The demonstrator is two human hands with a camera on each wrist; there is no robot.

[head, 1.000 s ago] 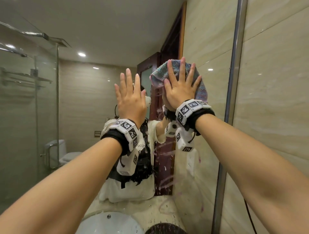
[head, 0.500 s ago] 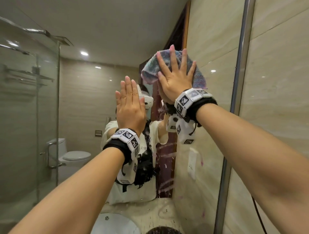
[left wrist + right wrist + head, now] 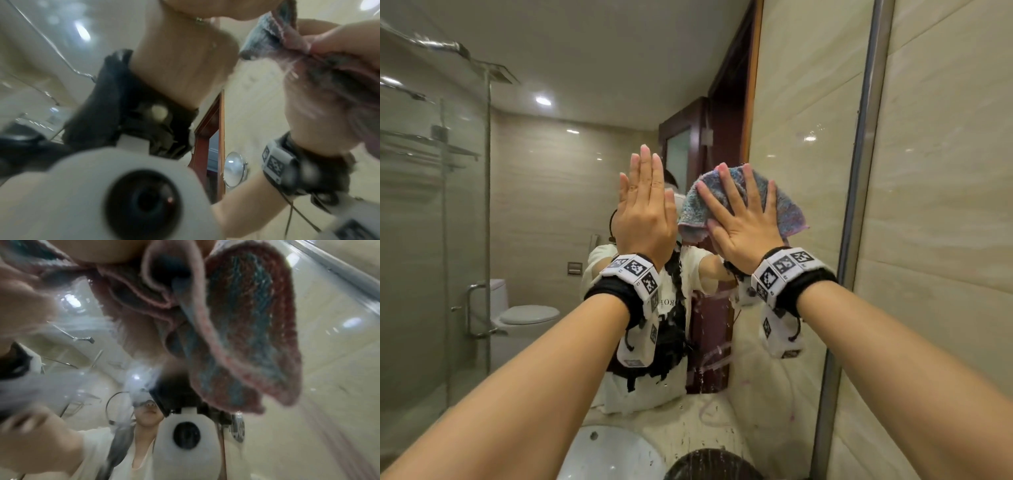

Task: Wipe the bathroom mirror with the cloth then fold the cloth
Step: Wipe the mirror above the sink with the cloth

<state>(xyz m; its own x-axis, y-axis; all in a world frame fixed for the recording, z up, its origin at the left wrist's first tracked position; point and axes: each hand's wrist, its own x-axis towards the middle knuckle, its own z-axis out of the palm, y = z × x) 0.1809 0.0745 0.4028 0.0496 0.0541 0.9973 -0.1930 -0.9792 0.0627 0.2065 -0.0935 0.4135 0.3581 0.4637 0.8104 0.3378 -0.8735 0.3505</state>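
Pink-and-blue terry cloth (image 3: 784, 209) lies bunched under our right hand (image 3: 746, 228), whose fingers are spread straight and press it flat against the bathroom mirror (image 3: 801, 113). Our left hand (image 3: 643, 219) is beside it, fingers straight and together, palm toward the glass, holding nothing. Wet streaks (image 3: 714, 359) show lower on the mirror, above the white sink (image 3: 606, 455).

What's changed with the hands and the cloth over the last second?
The right hand slid the cloth up the mirror and has brought it back down. The left hand stayed raised beside it with straight fingers. The right hand presses the cloth flat throughout.
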